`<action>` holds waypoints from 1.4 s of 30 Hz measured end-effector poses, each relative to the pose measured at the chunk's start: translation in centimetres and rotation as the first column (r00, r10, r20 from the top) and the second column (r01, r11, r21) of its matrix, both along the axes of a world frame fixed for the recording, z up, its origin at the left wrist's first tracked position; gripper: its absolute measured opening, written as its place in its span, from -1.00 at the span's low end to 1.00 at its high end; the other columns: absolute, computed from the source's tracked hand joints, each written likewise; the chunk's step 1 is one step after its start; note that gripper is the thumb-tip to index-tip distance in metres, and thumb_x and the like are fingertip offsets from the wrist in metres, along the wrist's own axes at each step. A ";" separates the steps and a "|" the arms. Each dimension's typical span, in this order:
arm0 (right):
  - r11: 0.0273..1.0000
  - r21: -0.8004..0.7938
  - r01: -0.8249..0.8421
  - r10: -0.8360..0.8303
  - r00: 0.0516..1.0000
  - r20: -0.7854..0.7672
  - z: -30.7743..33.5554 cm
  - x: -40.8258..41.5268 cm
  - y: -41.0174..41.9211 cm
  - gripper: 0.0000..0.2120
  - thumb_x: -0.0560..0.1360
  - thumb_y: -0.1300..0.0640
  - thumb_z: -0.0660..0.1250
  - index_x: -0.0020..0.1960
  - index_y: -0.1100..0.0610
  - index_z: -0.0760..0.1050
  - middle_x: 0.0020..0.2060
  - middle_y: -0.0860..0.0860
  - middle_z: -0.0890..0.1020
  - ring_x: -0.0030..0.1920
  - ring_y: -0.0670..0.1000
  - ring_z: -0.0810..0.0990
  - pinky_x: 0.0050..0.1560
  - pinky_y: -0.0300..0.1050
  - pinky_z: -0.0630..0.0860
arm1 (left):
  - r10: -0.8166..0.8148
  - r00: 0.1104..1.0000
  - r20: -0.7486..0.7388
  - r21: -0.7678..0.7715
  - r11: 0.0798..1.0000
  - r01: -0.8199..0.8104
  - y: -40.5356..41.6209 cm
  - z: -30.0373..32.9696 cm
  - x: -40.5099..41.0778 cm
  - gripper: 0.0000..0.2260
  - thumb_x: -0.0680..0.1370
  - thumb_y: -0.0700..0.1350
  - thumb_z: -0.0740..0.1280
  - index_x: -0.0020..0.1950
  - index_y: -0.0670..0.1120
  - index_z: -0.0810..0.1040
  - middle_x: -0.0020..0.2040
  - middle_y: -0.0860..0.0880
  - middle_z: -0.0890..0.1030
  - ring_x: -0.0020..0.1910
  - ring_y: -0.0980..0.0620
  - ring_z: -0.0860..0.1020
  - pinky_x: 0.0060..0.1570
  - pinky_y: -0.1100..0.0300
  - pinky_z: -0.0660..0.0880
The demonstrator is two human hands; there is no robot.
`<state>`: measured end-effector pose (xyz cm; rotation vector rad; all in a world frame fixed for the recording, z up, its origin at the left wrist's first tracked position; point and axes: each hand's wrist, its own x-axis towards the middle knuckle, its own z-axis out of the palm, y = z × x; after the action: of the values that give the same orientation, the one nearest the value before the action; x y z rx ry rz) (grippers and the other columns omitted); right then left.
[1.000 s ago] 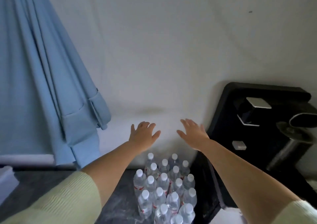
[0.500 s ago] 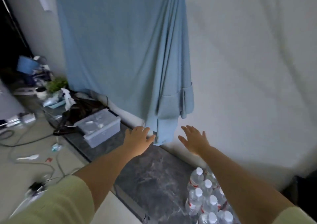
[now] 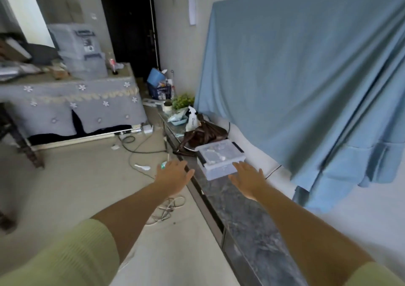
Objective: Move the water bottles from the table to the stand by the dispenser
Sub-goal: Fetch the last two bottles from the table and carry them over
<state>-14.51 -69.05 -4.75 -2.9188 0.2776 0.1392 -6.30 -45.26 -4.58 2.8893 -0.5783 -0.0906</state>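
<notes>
Both my arms stretch forward with nothing in either hand. My left hand (image 3: 173, 177) hovers palm down over the floor beside the edge of a dark marble stand (image 3: 247, 224), fingers straight. My right hand (image 3: 248, 179) hangs over that stand, fingers spread, just short of a clear plastic box (image 3: 220, 157). No water bottles and no dispenser are in view. A table (image 3: 72, 101) with a grey flowered cloth stands at the far left.
A blue cloth (image 3: 306, 77) hangs on the wall at right. A brown bag (image 3: 203, 135), a plant (image 3: 183, 101) and small clutter sit further along the stand. Cables (image 3: 168, 209) and scraps lie on the floor. A dark door (image 3: 129, 22) is behind.
The view has swung left, away from the cluster of bottles and the black dispenser, which have left the frame. Both hands stay held out and hold nothing.
</notes>
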 end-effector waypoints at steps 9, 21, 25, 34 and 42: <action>0.956 0.041 -0.289 0.287 0.956 0.052 -1.1 9.3 12.0 -0.50 0.63 -0.12 0.04 0.50 0.07 0.17 0.47 0.03 0.29 0.48 0.06 0.23 0.45 0.18 0.07 | 0.260 0.965 -0.042 0.002 0.966 -0.260 13.2 -2.1 3.0 -0.56 0.59 0.23 0.04 0.40 0.07 0.33 0.40 -0.03 0.39 0.40 -0.05 0.30 0.38 -0.17 0.12; 0.802 0.116 -0.586 0.584 0.810 0.057 -1.2 25.6 23.6 -0.50 0.62 -0.09 0.07 0.51 0.05 0.16 0.47 0.05 0.30 0.46 0.08 0.26 0.45 0.17 0.17 | 0.556 0.831 -0.039 0.062 0.831 -0.553 24.0 -2.6 11.5 -0.50 0.60 0.24 0.00 0.46 0.04 0.27 0.46 -0.05 0.33 0.45 -0.08 0.25 0.42 -0.24 0.05; 0.749 0.133 -0.650 0.651 0.758 0.036 -0.6 31.6 26.2 -0.49 0.62 -0.11 0.04 0.52 0.03 0.12 0.47 0.08 0.30 0.45 0.11 0.28 0.45 0.19 0.18 | 0.641 0.767 -0.031 0.055 0.767 -0.639 25.5 -1.7 14.7 -0.50 0.60 0.24 -0.01 0.47 0.03 0.26 0.47 -0.05 0.31 0.47 -0.07 0.23 0.42 -0.24 0.04; 0.667 0.124 -0.735 0.745 0.664 -0.065 -3.3 39.1 33.6 -0.47 0.62 -0.13 0.01 0.54 0.01 0.05 0.48 0.08 0.28 0.45 0.14 0.27 0.45 0.22 0.12 | 0.681 0.730 -0.065 0.109 0.732 -0.673 29.1 -3.1 19.5 -0.50 0.60 0.24 -0.02 0.47 0.04 0.25 0.47 -0.03 0.31 0.47 -0.05 0.23 0.43 -0.23 0.06; 0.611 0.116 -0.783 0.791 0.608 -0.066 -3.6 47.8 44.0 -0.46 0.63 -0.12 0.03 0.55 0.04 0.05 0.48 0.09 0.28 0.45 0.15 0.27 0.47 0.21 0.10 | 0.769 0.631 -0.103 0.007 0.635 -0.772 39.2 -4.2 27.2 -0.48 0.61 0.24 -0.02 0.49 0.01 0.22 0.49 -0.06 0.30 0.47 -0.11 0.24 0.43 -0.26 0.05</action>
<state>33.34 -25.04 -8.37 -2.7170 -1.0213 0.4305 20.94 -6.04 -8.77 2.7943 0.7096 -0.0861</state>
